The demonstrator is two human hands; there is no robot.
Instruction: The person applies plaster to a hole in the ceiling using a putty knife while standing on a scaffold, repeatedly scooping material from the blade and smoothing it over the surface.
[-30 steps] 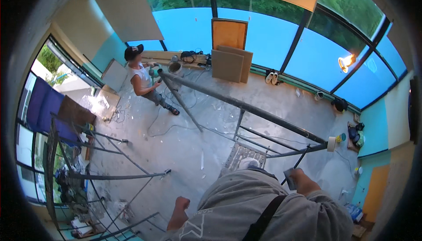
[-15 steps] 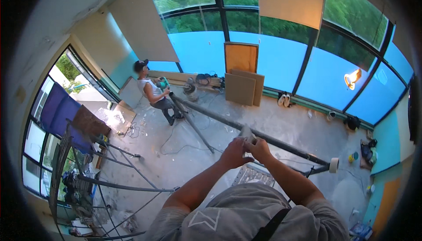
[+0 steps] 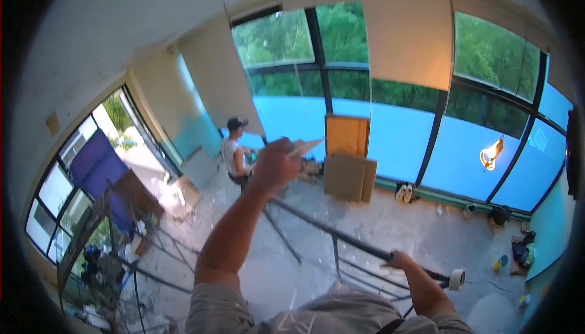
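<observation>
Raised out in front, my left hand (image 3: 277,166) is closed on a thin, pale, flat piece (image 3: 308,147). The piece sticks out to the right with a pointed end; its exact kind is unclear. Lower and to the right, my right hand (image 3: 399,261) is closed at the dark scaffold rail (image 3: 359,244) and appears to grip it. Its fingers are partly hidden. A white, round, roll-shaped piece (image 3: 456,280) sits at the rail's right end, beyond that hand.
A person (image 3: 234,154) in a cap stands on the floor at left, partly behind my left arm. Boards (image 3: 347,179) lean against the windows. Metal frames and a purple cloth (image 3: 100,172) stand at left. A lit lamp (image 3: 490,153) shows at right.
My hands were together on a pale flat piece; now they are apart. The left has risen leftward with a pale piece, and the right has dropped to the rail. The view has tilted up.
</observation>
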